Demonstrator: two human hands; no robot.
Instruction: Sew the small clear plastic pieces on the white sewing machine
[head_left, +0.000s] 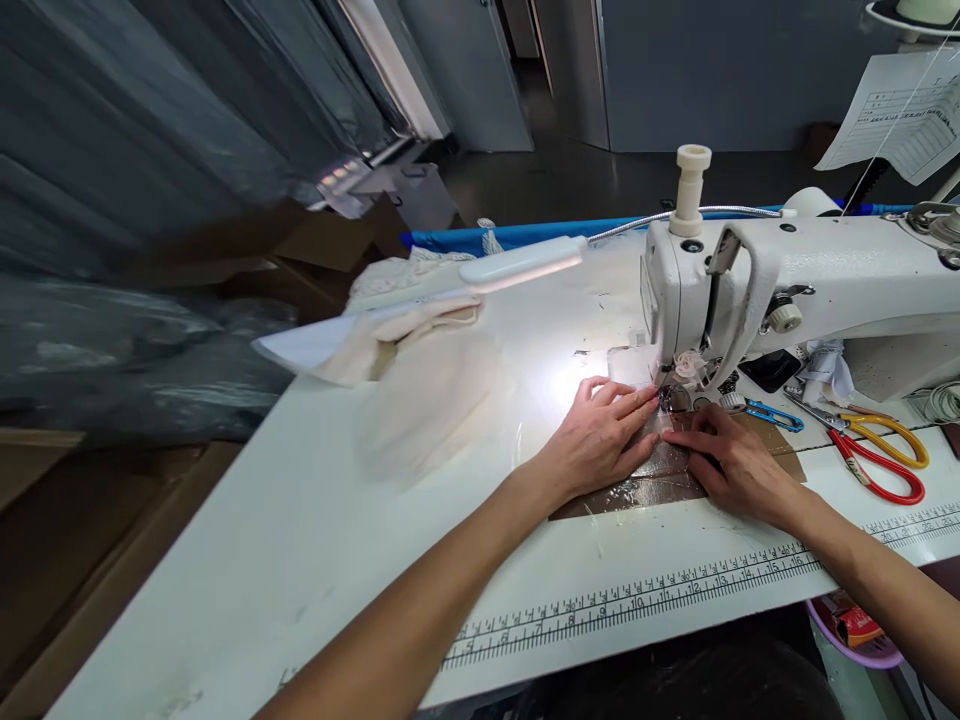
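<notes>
My left hand [606,432] lies flat beside the needle of a white sewing machine [682,290], its fingers stretched out and its fingertips close to the presser foot [667,398]. From the other side comes my right hand [726,465], its index finger pointing left toward the left hand; the thumb stays apart from it and the other fingers are bent. Both hands rest over a brown sheet [645,490] with shiny tape-like strips on the machine bed. Any small piece beneath the fingers is hidden or too small to name.
Cream cloth [427,390] lies on the white table [330,520] to the left, below a lit lamp bar [525,264]. Red-handled scissors [885,470], yellow-handled scissors [896,435] and blue thread snips [776,415] lie right. A printed ruler [637,605] runs along the front edge.
</notes>
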